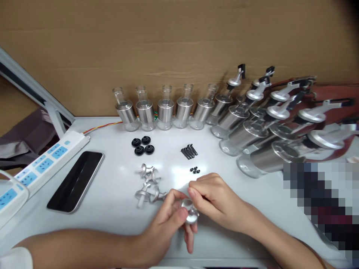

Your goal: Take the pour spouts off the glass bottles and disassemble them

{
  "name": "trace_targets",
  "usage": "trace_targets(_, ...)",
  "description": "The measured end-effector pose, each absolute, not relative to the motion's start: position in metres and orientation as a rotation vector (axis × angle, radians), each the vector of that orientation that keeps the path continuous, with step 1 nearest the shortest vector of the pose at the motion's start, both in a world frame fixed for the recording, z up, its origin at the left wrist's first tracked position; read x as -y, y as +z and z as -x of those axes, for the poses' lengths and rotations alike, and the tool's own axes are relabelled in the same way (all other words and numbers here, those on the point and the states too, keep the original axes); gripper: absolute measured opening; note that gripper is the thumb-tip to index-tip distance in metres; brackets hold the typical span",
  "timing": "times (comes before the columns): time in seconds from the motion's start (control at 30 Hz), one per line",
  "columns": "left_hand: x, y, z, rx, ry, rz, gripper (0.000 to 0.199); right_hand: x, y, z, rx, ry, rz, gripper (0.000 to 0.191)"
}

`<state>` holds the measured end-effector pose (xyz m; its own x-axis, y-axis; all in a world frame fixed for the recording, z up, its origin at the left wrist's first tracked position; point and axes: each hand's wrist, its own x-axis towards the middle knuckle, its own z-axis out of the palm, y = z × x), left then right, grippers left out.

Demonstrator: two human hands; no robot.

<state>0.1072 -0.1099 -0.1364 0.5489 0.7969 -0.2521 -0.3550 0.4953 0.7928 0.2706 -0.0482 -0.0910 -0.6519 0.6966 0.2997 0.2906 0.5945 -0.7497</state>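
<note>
My left hand (171, 222) grips a silver pourer spout (190, 212) between thumb and fingers, its round cap facing up. Right against it, my right hand (214, 198) is closed in a pinch at the spout's far side; whatever its fingertips hold is hidden. Left of my hands lie several loose silver pourer spouts (148, 192) in a loose cluster. Beyond them sit several black ribbed stoppers (143, 145). Small black plugs (195, 170) and a row of thin black levers (189, 151) are just past my right hand.
Along the cardboard back wall (179, 45) stand several open glass bottles (165, 112) with steel sleeves. Finished-looking bottles with pourers (252, 130) crowd the right side. A phone (75, 181) and a white power strip (42, 164) with a cable occupy the left.
</note>
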Motion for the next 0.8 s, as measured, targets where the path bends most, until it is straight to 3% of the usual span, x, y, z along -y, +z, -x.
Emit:
trace_targets(0.17,0.109,-0.135,-0.109,-0.557,0.647,-0.688,0.055,0.049,-0.089,-0.266,2.154,0.921,0.699,0.036)
trace_targets(0.3,0.107,-0.136,-0.109,-0.543,0.658,-0.637,0.05,0.047,-0.086,-0.27,2.098,0.833,0.815,0.035)
trace_targets(0.5,0.107,-0.137,-0.109,-0.557,0.676,-0.689,0.045,0.029,-0.088,-0.291,1.97,0.736,1.048,0.006)
trace_targets(0.67,0.108,-0.139,-0.109,-0.576,0.685,-0.698,0.047,0.013,-0.092,-0.307,2.148,0.407,1.226,0.015)
trace_targets(0.8,0.107,-0.139,-0.109,-0.583,0.676,-0.701,0.047,0.007,-0.101,-0.314,2.282,0.415,1.374,0.014)
